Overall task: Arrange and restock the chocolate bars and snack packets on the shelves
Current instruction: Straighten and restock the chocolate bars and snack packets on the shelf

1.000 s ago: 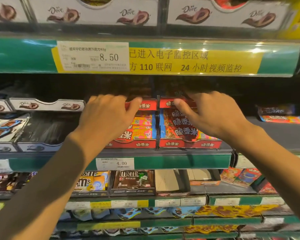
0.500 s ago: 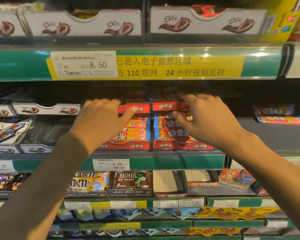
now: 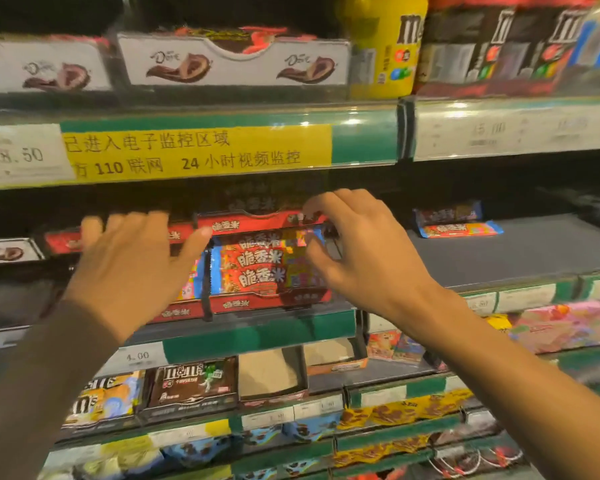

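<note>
On middle shelf: right hand [image 3: 364, 251] pinches 脆香米 bars [image 3: 257, 263]; left hand [image 3: 132, 261] spread flat; Dove box [image 3: 236, 64] above.

Left hand [image 3: 132, 261] flat, right hand [image 3: 357, 251] fingers curled, pinching

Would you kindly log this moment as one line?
left hand: over left red tray | right hand: at right red tray | step: arranging

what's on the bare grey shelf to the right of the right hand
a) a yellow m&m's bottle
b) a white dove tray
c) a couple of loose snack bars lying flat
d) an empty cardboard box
c: on the grey shelf, right of the right hand, a couple of loose snack bars lie flat near the back, apart from the red display trays.
</note>
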Demonstrator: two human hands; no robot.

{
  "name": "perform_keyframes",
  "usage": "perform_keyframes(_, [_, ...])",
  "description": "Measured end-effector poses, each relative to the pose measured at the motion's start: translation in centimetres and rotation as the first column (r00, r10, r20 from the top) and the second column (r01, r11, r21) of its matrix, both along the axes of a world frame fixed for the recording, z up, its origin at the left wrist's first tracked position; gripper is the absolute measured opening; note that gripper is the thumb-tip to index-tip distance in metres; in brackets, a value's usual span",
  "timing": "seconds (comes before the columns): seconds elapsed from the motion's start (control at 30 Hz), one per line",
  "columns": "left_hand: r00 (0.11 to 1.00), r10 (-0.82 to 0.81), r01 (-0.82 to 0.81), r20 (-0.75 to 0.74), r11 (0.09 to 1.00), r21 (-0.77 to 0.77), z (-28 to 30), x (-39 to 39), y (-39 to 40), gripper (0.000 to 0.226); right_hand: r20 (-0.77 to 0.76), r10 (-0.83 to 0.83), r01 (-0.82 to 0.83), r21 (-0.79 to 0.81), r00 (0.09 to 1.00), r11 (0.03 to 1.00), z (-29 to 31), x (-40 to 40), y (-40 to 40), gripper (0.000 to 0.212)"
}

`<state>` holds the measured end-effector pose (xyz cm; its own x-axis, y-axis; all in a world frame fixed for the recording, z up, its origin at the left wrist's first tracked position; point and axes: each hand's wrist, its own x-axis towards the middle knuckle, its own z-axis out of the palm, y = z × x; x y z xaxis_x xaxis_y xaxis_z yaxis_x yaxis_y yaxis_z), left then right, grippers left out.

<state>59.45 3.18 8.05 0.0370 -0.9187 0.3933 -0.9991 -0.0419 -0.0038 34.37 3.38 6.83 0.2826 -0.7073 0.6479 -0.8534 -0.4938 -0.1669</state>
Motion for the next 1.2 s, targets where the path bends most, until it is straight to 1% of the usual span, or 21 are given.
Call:
perform_keyframes(0.07, [0.994, -0.105, 0.102, -0.020, 0.987, -0.126, -0.8, -2.9, 0.7, 0.054, 0.012, 0.006, -0.007, 0.024, 1.000, 1.000, -0.2, -1.6, 0.2, 0.030])
perform_keyframes(0.13, [0.975, -0.218, 0.205, -0.048, 0.958, -0.201, -1.4, -5.8, 1.4, 0.053, 0.024, 0.003, -0.004, 0.040, 1.000, 0.999, -0.3, -3.3, 0.3, 0.029])
perform_keyframes(0.2, [0.948, -0.309, 0.285, -0.076, 0.930, -0.235, -1.9, -8.8, 1.9, 0.053, 0.033, -0.007, 0.006, 0.060, 0.999, 0.998, -0.4, -5.2, 0.4, 0.029])
perform_keyframes(0.27, [0.920, -0.382, 0.349, -0.088, 0.901, -0.258, -2.2, -11.7, 2.0, 0.049, 0.032, -0.027, 0.024, 0.094, 0.999, 0.995, -0.6, -7.3, 0.4, 0.028])
perform_keyframes(0.37, [0.842, -0.523, 0.472, -0.136, 0.834, -0.284, -3.2, -15.8, 1.3, 0.042, -0.004, -0.080, 0.080, 0.134, 0.997, 0.988, -1.0, -10.9, 0.1, 0.026])
perform_keyframes(0.43, [0.804, -0.570, 0.526, -0.169, 0.815, -0.243, -4.0, -18.4, 0.3, 0.039, -0.042, -0.133, 0.138, 0.168, 0.990, 0.976, -1.5, -13.4, -0.2, 0.023])
perform_keyframes(0.53, [0.821, -0.541, 0.530, -0.184, 0.841, -0.109, -4.5, -22.9, -1.9, 0.039, -0.095, -0.219, 0.235, 0.229, 0.971, 0.945, -2.4, -17.3, -1.0, 0.026])
perform_keyframes(0.6, [0.825, -0.530, 0.537, -0.198, 0.843, -0.017, -4.6, -26.0, -3.9, 0.034, -0.130, -0.262, 0.288, 0.280, 0.956, 0.916, -3.0, -19.8, -2.1, 0.027])
perform_keyframes(0.7, [0.833, -0.522, 0.540, -0.183, 0.840, 0.059, -4.7, -29.8, -7.2, 0.030, -0.160, -0.305, 0.343, 0.347, 0.939, 0.873, -4.0, -23.2, -4.1, 0.032])
perform_keyframes(0.8, [0.859, -0.457, 0.498, -0.230, 0.850, 0.169, -4.8, -33.3, -10.4, 0.030, -0.195, -0.293, 0.348, 0.382, 0.936, 0.856, -5.1, -25.7, -6.0, 0.036])
perform_keyframes(0.87, [0.849, -0.448, 0.512, -0.280, 0.826, 0.234, -5.2, -35.2, -12.7, 0.034, -0.225, -0.266, 0.338, 0.402, 0.937, 0.851, -5.7, -26.9, -7.3, 0.039])
perform_keyframes(0.93, [0.836, -0.439, 0.528, -0.329, 0.806, 0.266, -5.8, -36.3, -14.8, 0.046, -0.242, -0.224, 0.311, 0.427, 0.944, 0.849, -6.1, -27.9, -8.5, 0.045])
perform_keyframes(1.0, [0.843, -0.389, 0.517, -0.371, 0.778, 0.358, -6.6, -36.7, -16.5, 0.060, -0.252, -0.181, 0.281, 0.455, 0.951, 0.845, -6.5, -28.5, -9.3, 0.050])
perform_keyframes(1.07, [0.855, -0.352, 0.502, -0.381, 0.747, 0.436, -7.7, -36.7, -17.7, 0.065, -0.245, -0.163, 0.266, 0.488, 0.956, 0.832, -6.6, -29.0, -9.7, 0.054])
perform_keyframes(1.13, [0.836, -0.369, 0.530, -0.406, 0.736, 0.421, -8.2, -36.4, -18.0, 0.060, -0.245, -0.152, 0.257, 0.486, 0.957, 0.835, -6.5, -29.6, -9.5, 0.053])
perform_keyframes(1.2, [0.815, -0.423, 0.567, -0.396, 0.725, 0.391, -8.1, -36.0, -17.6, 0.053, -0.254, -0.145, 0.252, 0.461, 0.956, 0.851, -6.2, -30.2, -8.9, 0.048])
